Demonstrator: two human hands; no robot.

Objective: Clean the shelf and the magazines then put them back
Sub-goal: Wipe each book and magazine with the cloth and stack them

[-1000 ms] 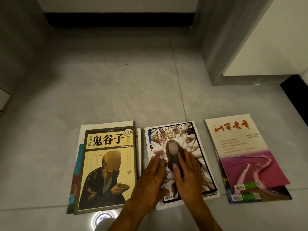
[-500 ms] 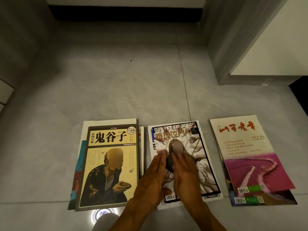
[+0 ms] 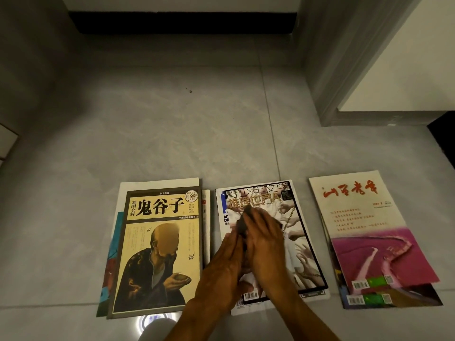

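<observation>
Three piles of magazines lie side by side on the grey tiled floor (image 3: 172, 131). The middle magazine (image 3: 304, 257) has a cover with many pale hands and a black border. My left hand (image 3: 221, 274) and my right hand (image 3: 267, 242) lie flat on that cover, fingers straight and close together. They press a dark cloth (image 3: 243, 221), which peeks out at my fingertips near the title. On the left lies a yellow book (image 3: 157, 242) showing a robed figure, on top of other magazines. On the right, a white and pink magazine (image 3: 364, 230) tops another pile.
A grey door frame (image 3: 344, 70) and a white panel stand at the back right. A black skirting strip (image 3: 182, 23) runs along the far wall. A round lamp reflection (image 3: 152, 321) shines on the floor near me. Bare floor stretches beyond the piles.
Both hands have slid the dark cloth up the middle magazine's cover, from near its centre toward the title. The piles have stayed where they were.
</observation>
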